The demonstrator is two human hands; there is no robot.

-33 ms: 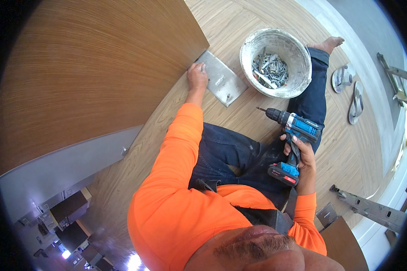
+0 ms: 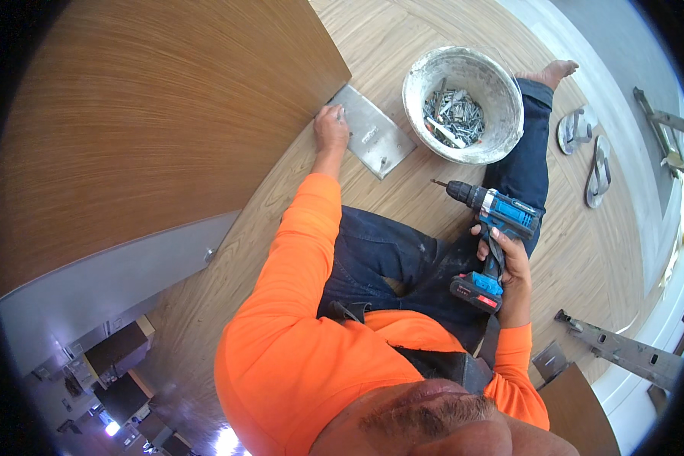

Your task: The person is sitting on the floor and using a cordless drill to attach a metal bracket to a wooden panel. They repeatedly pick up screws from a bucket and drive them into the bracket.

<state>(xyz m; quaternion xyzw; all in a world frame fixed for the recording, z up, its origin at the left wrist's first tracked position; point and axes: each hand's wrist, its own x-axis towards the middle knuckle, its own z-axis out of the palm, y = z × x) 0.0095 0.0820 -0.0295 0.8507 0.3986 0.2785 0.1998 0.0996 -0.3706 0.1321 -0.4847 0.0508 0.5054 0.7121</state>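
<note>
I sit on a wooden floor in an orange long-sleeved shirt and dark jeans. My left hand [image 2: 331, 128] reaches forward and holds the near end of a grey metal plate [image 2: 376, 140]. The plate lies at the lower corner of a large wood-grain door panel [image 2: 167, 114]. My right hand [image 2: 508, 262] grips the handle of a blue and black cordless drill [image 2: 494, 216] over my right leg. Its bit points left toward the plate, a short way from it.
A white bucket [image 2: 501, 140] holding several screws and metal fittings stands beyond the drill, by my bare foot [image 2: 551, 74]. A pair of sandals [image 2: 585, 148] lies to the right. An aluminium ladder [image 2: 623, 353] lies at lower right, near a wall.
</note>
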